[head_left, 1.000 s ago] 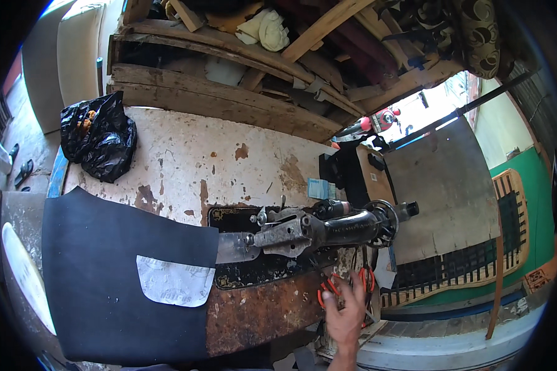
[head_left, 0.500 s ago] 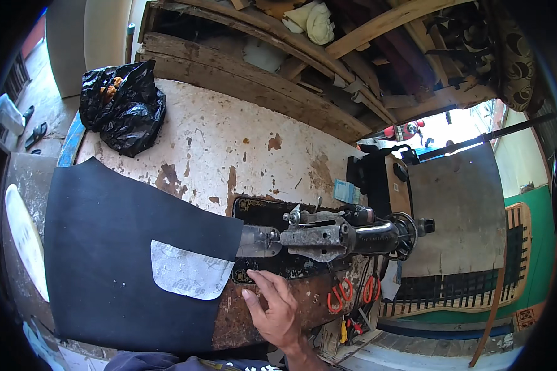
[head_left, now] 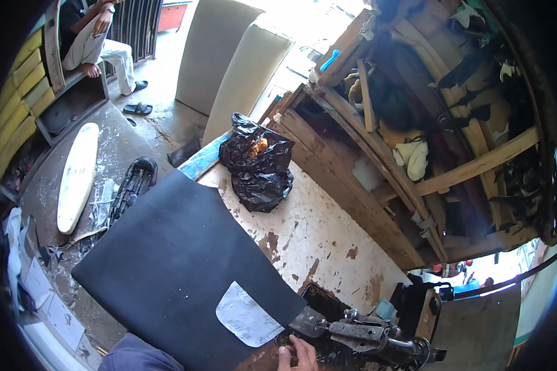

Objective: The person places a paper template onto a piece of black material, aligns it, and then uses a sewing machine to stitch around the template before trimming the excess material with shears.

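Note:
My right hand [head_left: 299, 356] is at the lower edge, thumb and fingers apart and nothing seen in them. It lies just in front of the sewing machine [head_left: 368, 332], near the corner of its dark bed plate. A large sheet of black material [head_left: 179, 260] spreads over the table, its right edge reaching the machine's metal plate. On that sheet, close to my fingers, lies a white rounded paper piece [head_left: 246, 314] with faint grey print. My left hand is out of view.
A crumpled black plastic bag [head_left: 258, 167] stands on the worn white table [head_left: 315, 232]. Behind it rises a wooden rack [head_left: 346, 154] stuffed with scraps. Left on the floor side are a long white board [head_left: 78, 176] and a black plastic part [head_left: 133, 185]. A person [head_left: 99, 43] sits farther back.
The view has swung left, so the table and machine sit lower and to the right. A seated person has come into view. My right hand stays near the machine, now partly cut off.

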Demonstrator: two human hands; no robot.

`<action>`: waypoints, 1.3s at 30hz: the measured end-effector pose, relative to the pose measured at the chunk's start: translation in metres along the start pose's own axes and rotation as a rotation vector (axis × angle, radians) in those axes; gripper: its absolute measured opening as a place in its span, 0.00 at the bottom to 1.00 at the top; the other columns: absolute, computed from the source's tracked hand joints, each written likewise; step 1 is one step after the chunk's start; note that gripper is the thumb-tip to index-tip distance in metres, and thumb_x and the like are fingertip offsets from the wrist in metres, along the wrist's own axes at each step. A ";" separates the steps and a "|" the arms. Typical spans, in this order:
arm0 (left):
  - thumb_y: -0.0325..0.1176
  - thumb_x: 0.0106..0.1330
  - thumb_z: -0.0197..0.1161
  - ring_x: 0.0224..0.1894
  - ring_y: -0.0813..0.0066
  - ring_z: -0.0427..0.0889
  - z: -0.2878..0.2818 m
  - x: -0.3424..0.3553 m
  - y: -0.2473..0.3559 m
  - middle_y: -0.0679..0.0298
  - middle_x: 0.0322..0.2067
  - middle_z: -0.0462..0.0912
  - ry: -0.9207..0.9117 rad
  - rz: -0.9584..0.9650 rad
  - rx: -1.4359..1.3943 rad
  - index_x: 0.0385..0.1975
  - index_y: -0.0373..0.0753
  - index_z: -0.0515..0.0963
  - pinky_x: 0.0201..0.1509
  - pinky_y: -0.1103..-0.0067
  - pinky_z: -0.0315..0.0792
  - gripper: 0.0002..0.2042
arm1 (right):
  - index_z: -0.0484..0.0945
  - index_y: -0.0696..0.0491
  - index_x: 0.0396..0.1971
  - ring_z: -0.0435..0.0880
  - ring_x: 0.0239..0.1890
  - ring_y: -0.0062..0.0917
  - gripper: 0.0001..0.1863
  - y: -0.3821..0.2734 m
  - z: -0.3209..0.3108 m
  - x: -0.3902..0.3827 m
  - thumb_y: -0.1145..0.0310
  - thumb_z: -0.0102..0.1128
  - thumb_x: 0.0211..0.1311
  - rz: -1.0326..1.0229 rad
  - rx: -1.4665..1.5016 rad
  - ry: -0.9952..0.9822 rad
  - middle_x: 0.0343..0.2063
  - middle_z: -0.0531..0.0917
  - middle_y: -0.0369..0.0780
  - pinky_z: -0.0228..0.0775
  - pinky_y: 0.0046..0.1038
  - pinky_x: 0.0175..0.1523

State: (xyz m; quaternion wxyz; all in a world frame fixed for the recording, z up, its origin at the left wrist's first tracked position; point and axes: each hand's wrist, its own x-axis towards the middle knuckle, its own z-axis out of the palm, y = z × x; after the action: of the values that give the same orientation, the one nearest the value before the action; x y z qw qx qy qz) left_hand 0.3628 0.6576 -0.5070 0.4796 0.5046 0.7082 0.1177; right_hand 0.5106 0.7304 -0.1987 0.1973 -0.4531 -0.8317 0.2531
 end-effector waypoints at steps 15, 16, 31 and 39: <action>0.28 0.66 0.63 0.52 0.55 0.85 -0.004 0.014 0.006 0.46 0.50 0.83 -0.014 -0.005 0.015 0.55 0.31 0.79 0.57 0.69 0.79 0.18 | 0.61 0.50 0.75 0.88 0.49 0.30 0.31 0.014 0.019 0.030 0.63 0.61 0.78 0.447 1.211 -0.003 0.60 0.81 0.45 0.85 0.32 0.45; 0.28 0.66 0.63 0.52 0.55 0.85 -0.004 0.015 0.007 0.46 0.50 0.83 -0.012 -0.002 0.014 0.55 0.31 0.79 0.57 0.69 0.79 0.18 | 0.65 0.51 0.73 0.88 0.48 0.30 0.28 0.012 0.017 0.033 0.62 0.59 0.79 0.435 1.372 -0.051 0.56 0.84 0.45 0.86 0.33 0.44; 0.25 0.65 0.62 0.53 0.54 0.85 0.093 -0.067 0.081 0.44 0.51 0.83 -0.355 0.455 0.179 0.54 0.30 0.79 0.56 0.69 0.80 0.17 | 0.86 0.58 0.42 0.89 0.33 0.39 0.06 -0.007 -0.040 -0.052 0.74 0.65 0.71 -0.092 -0.172 0.661 0.32 0.90 0.47 0.80 0.35 0.39; 0.26 0.60 0.69 0.50 0.50 0.85 -0.035 -0.229 0.204 0.46 0.48 0.83 0.186 1.250 -0.388 0.47 0.32 0.82 0.51 0.67 0.82 0.15 | 0.88 0.56 0.42 0.83 0.21 0.34 0.08 -0.004 -0.072 -0.088 0.74 0.72 0.63 -0.280 -0.097 0.467 0.24 0.86 0.42 0.72 0.33 0.28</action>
State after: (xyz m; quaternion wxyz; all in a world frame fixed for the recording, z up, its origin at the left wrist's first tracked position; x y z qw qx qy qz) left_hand 0.4646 0.5735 -0.2284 0.3400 0.7127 0.2866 0.5425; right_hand 0.5934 0.6708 -0.1480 0.3948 -0.3885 -0.8294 0.0722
